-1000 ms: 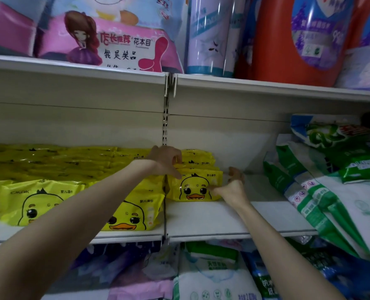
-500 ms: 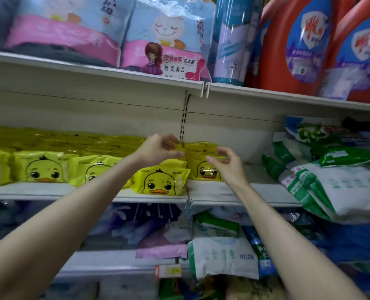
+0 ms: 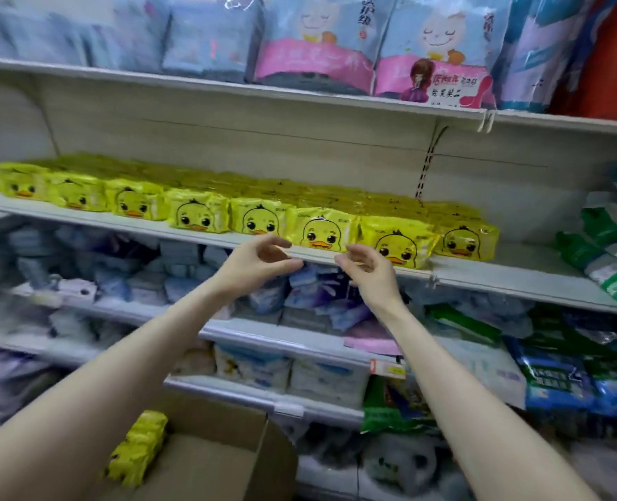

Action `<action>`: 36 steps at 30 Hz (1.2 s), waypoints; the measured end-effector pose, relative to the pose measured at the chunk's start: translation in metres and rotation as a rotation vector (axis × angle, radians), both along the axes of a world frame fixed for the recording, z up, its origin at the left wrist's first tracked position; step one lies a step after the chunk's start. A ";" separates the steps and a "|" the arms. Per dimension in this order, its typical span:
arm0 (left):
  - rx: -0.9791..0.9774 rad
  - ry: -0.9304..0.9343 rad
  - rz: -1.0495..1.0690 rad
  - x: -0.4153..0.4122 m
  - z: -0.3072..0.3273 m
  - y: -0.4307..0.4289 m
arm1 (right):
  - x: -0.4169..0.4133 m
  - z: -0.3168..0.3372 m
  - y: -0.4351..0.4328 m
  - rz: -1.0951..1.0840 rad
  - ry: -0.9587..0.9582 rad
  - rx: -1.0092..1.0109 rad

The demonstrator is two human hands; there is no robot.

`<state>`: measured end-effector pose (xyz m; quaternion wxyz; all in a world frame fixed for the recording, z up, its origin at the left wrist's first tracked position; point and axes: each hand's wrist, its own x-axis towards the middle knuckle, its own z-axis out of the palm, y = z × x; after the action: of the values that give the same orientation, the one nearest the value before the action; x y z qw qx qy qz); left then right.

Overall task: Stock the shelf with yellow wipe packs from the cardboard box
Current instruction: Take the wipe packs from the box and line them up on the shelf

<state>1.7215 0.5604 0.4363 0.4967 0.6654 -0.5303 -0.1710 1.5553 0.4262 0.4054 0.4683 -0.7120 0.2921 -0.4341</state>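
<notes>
A few yellow wipe packs (image 3: 139,448) are observed against the left wall of the open cardboard box (image 3: 209,464). A row of duck-faced packs (image 3: 256,220) is recorded along the shelf (image 3: 498,280) front. The left hand (image 3: 260,263) and right hand (image 3: 366,271) have been withdrawn from the packs, with fingers loosely curled and nothing gripped.

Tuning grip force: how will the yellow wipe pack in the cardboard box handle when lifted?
The yellow wipe pack looks glossy and crinkled, so probably slightly slippery. Its puffy shape suggests it squashes rather than stays stiff. It seems to stand on edge in the cardboard box, so a nudge may tip it.
</notes>
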 end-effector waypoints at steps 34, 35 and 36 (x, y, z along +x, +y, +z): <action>0.753 0.542 0.309 0.398 -0.408 0.186 | 0.379 -0.380 0.196 0.092 0.525 0.738; 0.781 0.557 0.318 0.400 -0.423 0.187 | 0.383 -0.396 0.197 0.082 0.541 0.765; 0.810 0.559 0.324 0.401 -0.437 0.188 | 0.385 -0.410 0.200 0.074 0.565 0.786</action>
<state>2.1223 0.7486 -0.0008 0.3422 0.8068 -0.1585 -0.4548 1.9403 0.6259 -0.0044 0.6193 -0.5811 0.5241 -0.0636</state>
